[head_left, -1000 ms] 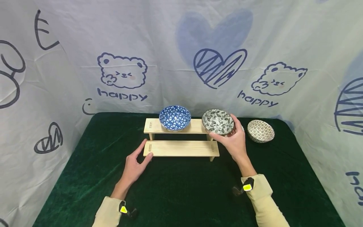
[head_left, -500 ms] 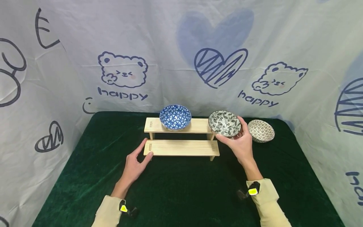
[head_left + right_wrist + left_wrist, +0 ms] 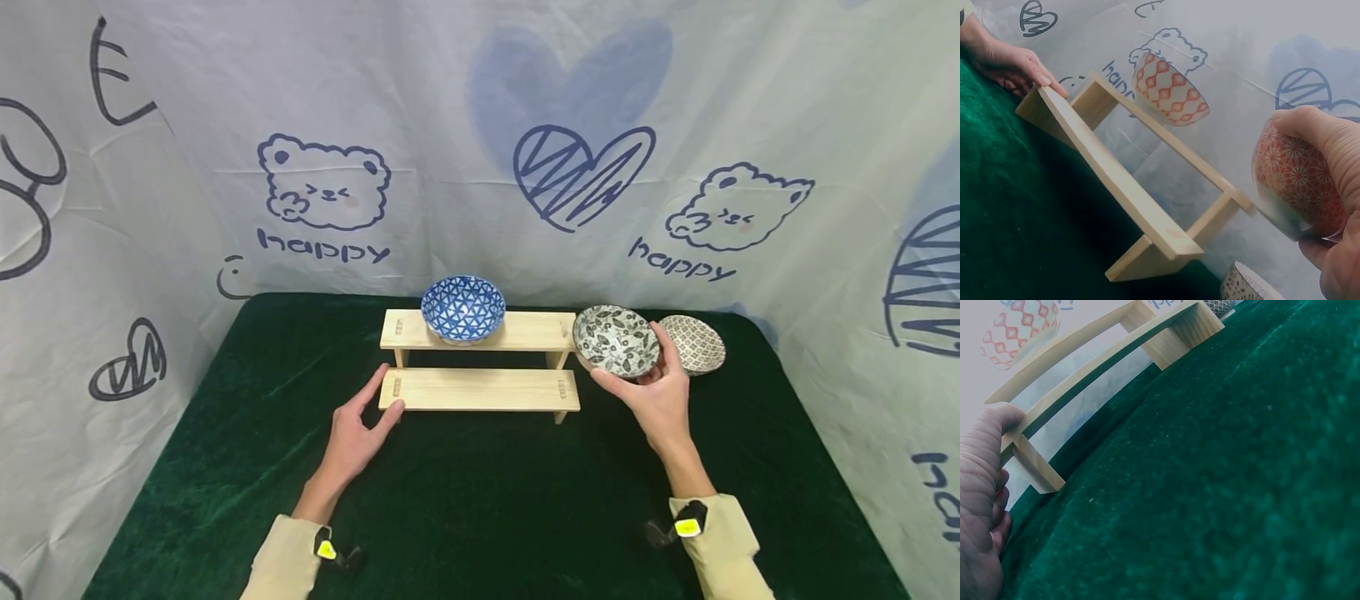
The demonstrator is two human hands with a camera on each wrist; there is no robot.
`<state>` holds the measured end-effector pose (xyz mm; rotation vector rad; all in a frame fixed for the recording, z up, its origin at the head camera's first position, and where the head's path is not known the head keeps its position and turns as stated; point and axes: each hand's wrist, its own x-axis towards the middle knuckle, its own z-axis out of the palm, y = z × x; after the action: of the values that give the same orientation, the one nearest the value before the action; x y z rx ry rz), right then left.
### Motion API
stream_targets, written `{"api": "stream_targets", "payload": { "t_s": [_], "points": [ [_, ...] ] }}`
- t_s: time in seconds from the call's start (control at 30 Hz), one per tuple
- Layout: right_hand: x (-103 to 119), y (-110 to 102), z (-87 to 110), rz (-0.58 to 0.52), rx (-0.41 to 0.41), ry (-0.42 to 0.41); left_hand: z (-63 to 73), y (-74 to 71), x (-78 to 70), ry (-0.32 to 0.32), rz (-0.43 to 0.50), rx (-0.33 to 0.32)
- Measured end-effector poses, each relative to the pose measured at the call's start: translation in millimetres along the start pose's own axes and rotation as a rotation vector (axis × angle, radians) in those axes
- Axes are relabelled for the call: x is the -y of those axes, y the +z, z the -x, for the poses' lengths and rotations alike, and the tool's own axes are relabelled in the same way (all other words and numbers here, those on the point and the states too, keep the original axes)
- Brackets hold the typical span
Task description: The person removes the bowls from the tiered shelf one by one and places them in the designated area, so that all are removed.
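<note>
One leaf-patterned bowl (image 3: 615, 340) gripped by the right hand (image 3: 663, 408)

Thumb and fingers clasp its side, just beyond the right end of the wooden stand (image 3: 480, 390). A blue bowl (image 3: 463, 308) sits on the upper shelf. The left hand (image 3: 352, 437) holds the lower shelf's left end between thumb and fingers. Rightward, a brown-patterned bowl (image 3: 699, 343) rests on green cloth (image 3: 480, 508).

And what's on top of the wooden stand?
A blue-patterned bowl sits on its upper shelf, and the left hand holds one end of the lower shelf. The wood beneath the bowl is covered, so it can't be seen.
</note>
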<state>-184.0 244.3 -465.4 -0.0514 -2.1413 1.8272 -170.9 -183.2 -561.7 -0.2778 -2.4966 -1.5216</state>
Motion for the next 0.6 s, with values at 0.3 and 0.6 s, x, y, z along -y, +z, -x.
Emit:
{"api": "stream_targets", "payload": {
  "t_s": [0.3, 0.6],
  "points": [
    [-3, -11, 10.3, 0.034, -0.026, 0.000, -0.3, -0.6, -0.3, 0.004, 0.003, -0.002],
    [-16, -21, 27.2, 0.031, -0.043, 0.039, -1.5, -0.8, 0.5, 0.009, -0.005, 0.005]
  ]
}}
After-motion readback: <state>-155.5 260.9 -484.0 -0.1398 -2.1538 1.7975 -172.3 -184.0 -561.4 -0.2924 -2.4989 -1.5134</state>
